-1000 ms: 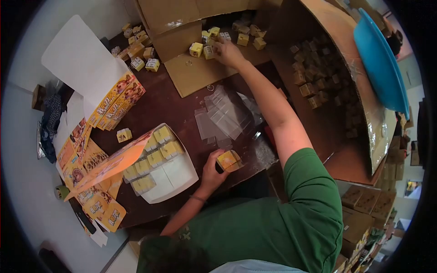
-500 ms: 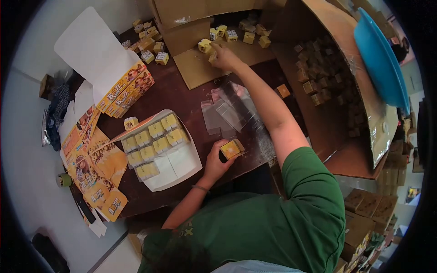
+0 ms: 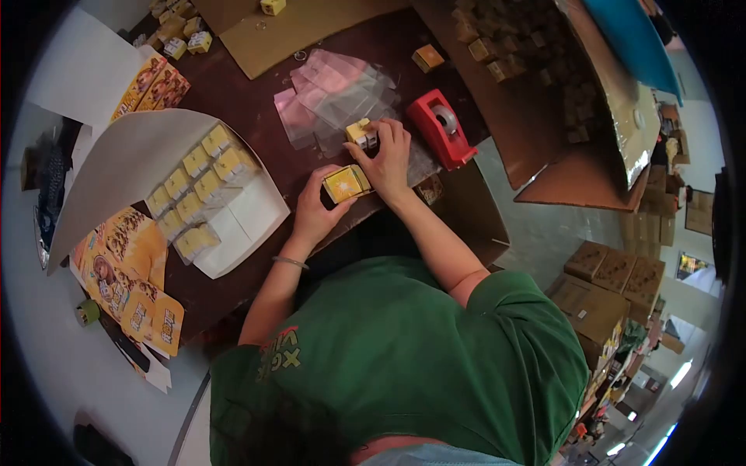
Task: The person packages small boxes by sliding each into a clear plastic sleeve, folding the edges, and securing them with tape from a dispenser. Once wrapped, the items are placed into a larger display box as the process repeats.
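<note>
Honestly you're not showing anything legible: print on the yellow flat cartons and your green shirt is coming out too blurry.

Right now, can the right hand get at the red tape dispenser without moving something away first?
Probably yes. The right hand rests on a small yellow box, and the red tape dispenser stands just beside it on the dark table. Only flat clear bags lie nearby; nothing stands between them.

Small boxes at frame centre: yellow with white panels. Tape dispenser upper centre: red. Tabletop: dark brown. Flat cartons lower left: orange-yellow, printed figures. Basin upper right: blue. Shirt: green.
</note>
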Demonstrator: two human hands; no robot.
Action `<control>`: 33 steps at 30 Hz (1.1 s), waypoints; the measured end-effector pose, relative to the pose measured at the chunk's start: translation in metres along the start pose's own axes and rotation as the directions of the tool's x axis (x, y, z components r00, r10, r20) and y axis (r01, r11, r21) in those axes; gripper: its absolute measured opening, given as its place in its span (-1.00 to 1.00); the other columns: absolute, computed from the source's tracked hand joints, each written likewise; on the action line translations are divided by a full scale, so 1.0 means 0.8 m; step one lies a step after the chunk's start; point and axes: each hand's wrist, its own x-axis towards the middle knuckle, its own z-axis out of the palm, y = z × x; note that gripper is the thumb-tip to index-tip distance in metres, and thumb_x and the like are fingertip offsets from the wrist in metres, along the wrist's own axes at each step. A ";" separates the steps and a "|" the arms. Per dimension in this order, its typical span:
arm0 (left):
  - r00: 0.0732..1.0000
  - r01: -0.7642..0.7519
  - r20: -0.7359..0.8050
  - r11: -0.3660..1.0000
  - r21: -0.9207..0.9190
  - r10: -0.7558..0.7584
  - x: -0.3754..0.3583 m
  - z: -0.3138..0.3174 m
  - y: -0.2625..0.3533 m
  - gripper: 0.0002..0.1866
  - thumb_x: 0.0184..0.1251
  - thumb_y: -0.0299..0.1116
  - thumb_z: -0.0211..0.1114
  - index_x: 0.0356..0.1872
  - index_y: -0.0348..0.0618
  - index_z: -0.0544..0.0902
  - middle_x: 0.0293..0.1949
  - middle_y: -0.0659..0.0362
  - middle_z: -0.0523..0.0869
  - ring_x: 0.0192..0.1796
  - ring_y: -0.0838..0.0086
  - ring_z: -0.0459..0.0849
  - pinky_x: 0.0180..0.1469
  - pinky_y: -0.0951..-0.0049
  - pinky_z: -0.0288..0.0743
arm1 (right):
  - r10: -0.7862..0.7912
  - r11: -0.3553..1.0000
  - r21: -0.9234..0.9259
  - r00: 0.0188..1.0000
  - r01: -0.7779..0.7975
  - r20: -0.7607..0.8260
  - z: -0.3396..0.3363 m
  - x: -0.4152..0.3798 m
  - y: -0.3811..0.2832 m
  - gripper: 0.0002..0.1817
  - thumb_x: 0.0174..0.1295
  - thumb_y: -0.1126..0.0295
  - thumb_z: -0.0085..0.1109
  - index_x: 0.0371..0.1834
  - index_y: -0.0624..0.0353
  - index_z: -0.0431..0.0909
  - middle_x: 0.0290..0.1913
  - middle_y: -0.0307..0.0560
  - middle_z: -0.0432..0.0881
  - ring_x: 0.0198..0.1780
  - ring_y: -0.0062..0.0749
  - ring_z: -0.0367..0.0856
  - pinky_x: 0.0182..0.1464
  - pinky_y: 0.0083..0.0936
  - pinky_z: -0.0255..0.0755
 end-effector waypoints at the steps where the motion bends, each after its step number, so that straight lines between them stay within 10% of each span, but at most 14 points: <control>1: 1.000 0.005 0.018 1.000 0.007 -0.005 -0.004 -0.001 0.001 -0.39 -0.01 -0.48 0.56 0.11 -0.17 0.48 0.09 0.06 0.64 0.14 0.19 0.65 0.21 0.31 0.49 | -0.005 1.000 -0.004 0.999 0.005 0.032 -0.007 -0.006 0.002 -0.41 -0.07 0.21 0.57 0.01 0.16 0.50 0.08 0.06 0.47 0.11 0.04 0.42 0.14 -0.19 0.32; 5: 0.999 0.018 0.036 1.000 -0.018 -0.018 -0.007 -0.002 -0.005 -0.38 0.01 -0.44 0.57 0.13 -0.17 0.47 0.08 0.05 0.64 0.13 0.22 0.66 0.20 0.30 0.50 | -0.144 0.987 0.104 0.961 0.122 0.237 -0.047 0.005 0.006 -0.29 -0.03 0.30 0.51 0.23 0.14 0.40 0.27 0.06 0.39 0.28 0.08 0.34 0.28 -0.09 0.27; 8: 0.999 -0.002 0.045 1.000 -0.017 0.002 -0.005 -0.001 -0.011 -0.38 0.02 -0.44 0.56 0.15 -0.17 0.47 0.08 0.04 0.66 0.12 0.24 0.68 0.20 0.31 0.51 | -0.441 0.897 0.217 0.746 0.385 0.499 -0.064 0.036 0.025 -0.27 0.04 0.46 0.36 0.36 0.13 0.36 0.38 0.03 0.37 0.39 0.03 0.31 0.38 -0.11 0.27; 11: 0.997 -0.021 0.072 1.000 -0.005 0.021 -0.006 -0.003 -0.009 -0.36 0.08 -0.46 0.53 0.20 -0.17 0.43 0.09 0.10 0.67 0.13 0.36 0.67 0.22 0.37 0.51 | -0.451 0.893 0.277 0.706 0.356 0.546 -0.058 0.061 0.039 -0.45 0.13 0.51 0.27 0.26 0.19 0.48 0.23 0.07 0.55 0.26 0.00 0.50 0.28 -0.27 0.41; 14: 0.997 -0.021 0.071 1.000 0.005 0.020 -0.006 -0.004 -0.006 -0.37 0.07 -0.43 0.54 0.17 -0.18 0.45 0.04 0.08 0.69 0.11 0.33 0.68 0.20 0.36 0.52 | -0.259 0.812 0.558 0.753 -0.169 0.605 -0.091 0.088 -0.002 -0.43 0.23 0.42 0.35 0.34 0.20 0.46 0.17 -0.03 0.64 0.17 -0.37 0.60 0.25 -0.45 0.44; 16: 0.997 0.021 0.072 1.000 -0.004 -0.021 -0.008 -0.004 -0.009 -0.38 0.04 -0.40 0.56 0.15 -0.17 0.47 0.01 0.05 0.70 0.11 0.25 0.69 0.17 0.33 0.53 | -0.289 0.614 0.608 0.574 -0.503 0.766 -0.123 0.093 -0.042 -0.44 0.23 0.42 0.35 0.33 0.24 0.47 0.17 -0.04 0.65 0.18 -0.45 0.58 0.26 -0.48 0.44; 18: 0.994 0.048 0.102 0.999 -0.002 -0.047 -0.010 -0.004 -0.025 -0.38 0.04 -0.39 0.55 0.15 -0.17 0.47 0.00 0.04 0.70 0.11 0.25 0.69 0.17 0.32 0.53 | -0.437 0.815 0.572 0.552 -0.091 0.710 -0.119 0.071 -0.052 -0.54 0.18 0.38 0.34 0.17 0.25 0.58 -0.01 0.04 0.70 0.00 -0.16 0.68 0.13 -0.37 0.51; 21: 0.994 0.070 0.089 0.997 -0.007 -0.070 -0.009 -0.004 -0.014 -0.39 0.04 -0.38 0.54 0.16 -0.15 0.49 0.02 0.05 0.70 0.12 0.26 0.69 0.18 0.31 0.52 | -0.535 0.844 0.348 0.583 0.409 0.612 -0.102 0.034 -0.054 -0.48 0.10 0.35 0.37 0.18 0.19 0.58 0.16 -0.04 0.62 0.25 -0.08 0.46 0.23 -0.17 0.38; 24: 0.996 0.018 0.088 1.000 -0.015 -0.017 -0.005 -0.005 -0.007 -0.38 0.03 -0.39 0.55 0.16 -0.13 0.49 0.05 0.06 0.70 0.12 0.26 0.69 0.19 0.32 0.51 | -0.345 0.839 0.537 0.851 0.090 0.397 -0.097 0.014 -0.041 -0.56 0.23 0.31 0.32 0.18 0.13 0.60 0.26 -0.04 0.50 0.21 -0.28 0.48 0.14 -0.37 0.42; 25: 0.995 0.023 0.095 1.000 -0.005 -0.022 -0.003 -0.007 0.000 -0.38 0.03 -0.40 0.55 0.17 -0.12 0.49 0.05 0.06 0.70 0.13 0.26 0.69 0.20 0.32 0.51 | -0.088 0.718 0.625 0.851 -0.306 0.518 -0.086 0.006 -0.027 -0.62 0.29 0.28 0.30 0.14 0.15 0.64 0.15 -0.09 0.56 -0.03 -0.50 0.56 -0.05 -0.53 0.46; 28: 0.991 0.048 0.126 0.999 0.006 -0.048 -0.006 -0.007 -0.002 -0.30 0.02 -0.36 0.58 0.24 -0.14 0.47 0.11 0.05 0.67 0.19 0.29 0.65 0.25 0.34 0.46 | 0.053 0.407 0.513 0.580 -0.756 0.813 -0.063 -0.010 -0.009 -0.68 0.30 0.29 0.30 0.06 0.17 0.68 -0.01 -0.17 0.59 -0.23 -0.65 0.52 -0.20 -0.64 0.43; 30: 0.986 0.047 0.159 0.999 -0.017 -0.043 -0.008 -0.011 -0.004 -0.29 0.09 -0.26 0.56 0.28 -0.15 0.45 0.15 0.08 0.66 0.22 0.34 0.62 0.28 0.36 0.43 | 0.089 0.489 0.584 0.703 -0.648 0.706 -0.045 -0.020 -0.011 -0.73 0.28 0.32 0.32 -0.02 0.18 0.72 -0.16 -0.26 0.56 -0.25 -0.66 0.48 -0.22 -0.65 0.39; 33: 0.969 0.213 0.237 0.708 -0.674 -0.066 -0.002 -0.020 -0.017 -0.46 0.44 -0.12 0.26 0.30 -0.23 0.47 0.15 0.20 0.63 0.21 0.44 0.57 0.27 0.46 0.39 | 0.040 0.612 0.638 0.824 -0.467 0.565 -0.039 -0.021 -0.015 -0.76 0.28 0.36 0.31 -0.05 0.20 0.72 -0.15 -0.23 0.54 -0.21 -0.62 0.51 -0.21 -0.63 0.41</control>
